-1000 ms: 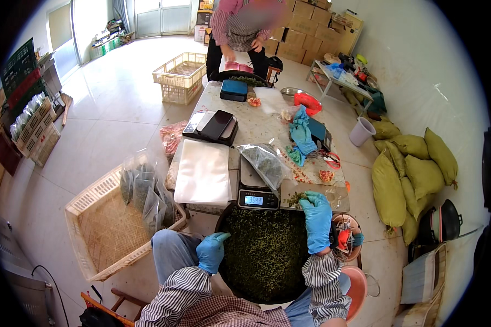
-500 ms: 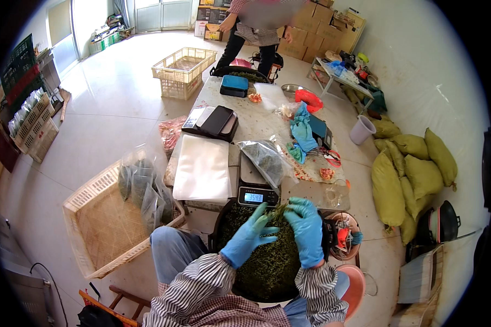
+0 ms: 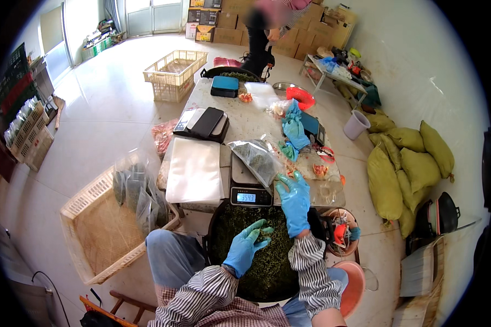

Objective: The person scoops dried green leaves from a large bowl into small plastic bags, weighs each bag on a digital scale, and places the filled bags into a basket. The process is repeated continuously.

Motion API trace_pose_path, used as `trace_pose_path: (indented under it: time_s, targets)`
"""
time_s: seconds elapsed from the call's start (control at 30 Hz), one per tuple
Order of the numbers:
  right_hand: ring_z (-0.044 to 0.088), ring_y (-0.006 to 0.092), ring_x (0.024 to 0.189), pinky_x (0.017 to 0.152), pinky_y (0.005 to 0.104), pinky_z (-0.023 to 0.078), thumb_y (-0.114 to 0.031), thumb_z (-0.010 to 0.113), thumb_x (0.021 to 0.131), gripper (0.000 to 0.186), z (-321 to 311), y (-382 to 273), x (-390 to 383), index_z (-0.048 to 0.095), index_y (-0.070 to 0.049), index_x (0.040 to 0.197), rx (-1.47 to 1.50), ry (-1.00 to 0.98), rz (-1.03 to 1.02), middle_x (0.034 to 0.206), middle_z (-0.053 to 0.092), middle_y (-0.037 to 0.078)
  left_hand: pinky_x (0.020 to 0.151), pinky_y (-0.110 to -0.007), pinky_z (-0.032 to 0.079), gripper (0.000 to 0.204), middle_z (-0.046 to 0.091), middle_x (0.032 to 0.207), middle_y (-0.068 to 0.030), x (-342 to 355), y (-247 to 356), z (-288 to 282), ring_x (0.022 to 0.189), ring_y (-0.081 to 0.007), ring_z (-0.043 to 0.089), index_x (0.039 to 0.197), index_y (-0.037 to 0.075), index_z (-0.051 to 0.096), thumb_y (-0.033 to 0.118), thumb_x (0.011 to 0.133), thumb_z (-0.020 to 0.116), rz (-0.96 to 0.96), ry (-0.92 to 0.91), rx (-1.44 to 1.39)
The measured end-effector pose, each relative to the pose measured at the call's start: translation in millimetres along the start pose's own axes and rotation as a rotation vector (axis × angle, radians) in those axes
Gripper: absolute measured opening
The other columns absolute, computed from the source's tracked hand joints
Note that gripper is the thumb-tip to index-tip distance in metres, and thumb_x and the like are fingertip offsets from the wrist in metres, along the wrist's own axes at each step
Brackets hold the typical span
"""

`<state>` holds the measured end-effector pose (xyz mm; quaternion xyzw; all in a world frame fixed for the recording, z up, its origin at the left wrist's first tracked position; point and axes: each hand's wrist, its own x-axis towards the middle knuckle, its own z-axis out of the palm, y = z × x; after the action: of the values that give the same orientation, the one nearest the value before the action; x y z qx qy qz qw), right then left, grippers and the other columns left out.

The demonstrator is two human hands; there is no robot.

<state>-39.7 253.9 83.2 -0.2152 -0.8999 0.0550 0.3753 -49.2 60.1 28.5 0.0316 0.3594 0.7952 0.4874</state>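
Observation:
My left hand, in a blue glove with green-stained fingertips, hovers over a wide black basin between my knees. Its fingers curl around a small bunch of green leaves. Small, dark green loose leaves fill the basin. My right hand, gloved alike, is raised at the table's near edge, fingers apart, beside the lower corner of a clear plastic bag with green leaves in it. Whether it touches the bag I cannot tell. The bag lies on a digital scale with a lit display.
Flat plastic bags lie stacked left of the scale. Filled bags stand in a cream crate on the floor. A bin of scraps and a pink bucket sit at my right. Another person bends beyond the table.
My right hand has moved up and away from my left, toward the bag. The left has lowered slightly, its fingers now curled around leaves. The other person has bent down.

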Motion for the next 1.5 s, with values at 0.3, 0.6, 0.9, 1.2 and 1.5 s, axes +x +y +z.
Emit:
trace_pose_path:
  time_s: [0.3, 0.6, 0.9, 1.2, 1.5]
  targets:
    - [0.068, 0.0264, 0.094, 0.086, 0.0346, 0.055, -0.009, 0.073, 0.090, 0.031, -72, -64, -103, 0.072, -0.009, 0.121, 0.652, -0.369, 0.398, 0.107, 0.071, 0.011, 0.094, -0.031, 0.055, 0.041, 0.064, 0.127, -0.0084, -12, -34, -26, 0.108, -0.0182, 0.065, 0.147, 0.003, 0.049, 0.019, 0.109, 0.047, -0.053, 0.098, -0.046]
    - [0.061, 0.0269, 0.090, 0.080, 0.0372, 0.051, -0.012, 0.072, 0.089, 0.024, -62, -52, -172, 0.073, -0.006, 0.112, 0.277, -0.500, 0.128, 0.096, 0.068, 0.008, 0.098, -0.035, 0.055, 0.042, 0.061, 0.132, -0.0042, -37, -68, -31, 0.113, -0.0158, 0.062, 0.147, 0.007, 0.049, 0.026, 0.110, 0.046, -0.227, 0.113, -0.122]
    - [0.064, 0.0267, 0.105, 0.087, 0.0353, 0.053, -0.009, 0.069, 0.092, 0.030, -56, -63, -127, 0.070, -0.005, 0.122, 0.461, -0.391, 0.351, 0.116, 0.069, 0.013, 0.103, -0.035, 0.052, 0.045, 0.060, 0.137, -0.0090, -37, -56, -35, 0.119, -0.0203, 0.060, 0.149, 0.005, 0.047, 0.023, 0.109, 0.049, -0.201, 0.125, 0.075]
    - [0.067, 0.0305, 0.090, 0.080, 0.0422, 0.053, -0.024, 0.071, 0.092, 0.030, 54, 9, 15, 0.068, -0.001, 0.112, 0.125, -0.061, -0.014, 0.099, 0.071, 0.015, 0.108, -0.036, 0.044, 0.075, 0.056, 0.146, -0.0162, -45, -55, -43, 0.134, -0.0273, 0.055, 0.151, 0.006, 0.045, 0.042, 0.091, 0.073, 0.058, 0.064, 0.922]
    - [0.066, 0.0268, 0.080, 0.068, 0.0400, 0.053, -0.016, 0.063, 0.090, 0.009, -102, -67, 12, 0.070, -0.010, 0.091, -0.014, -0.222, -0.261, 0.086, 0.066, 0.008, 0.114, -0.044, 0.040, 0.119, 0.030, 0.162, -0.0206, -84, 15, -1, 0.144, -0.0343, 0.040, 0.162, 0.008, 0.016, 0.022, 0.071, 0.093, 0.665, 0.365, 1.203]
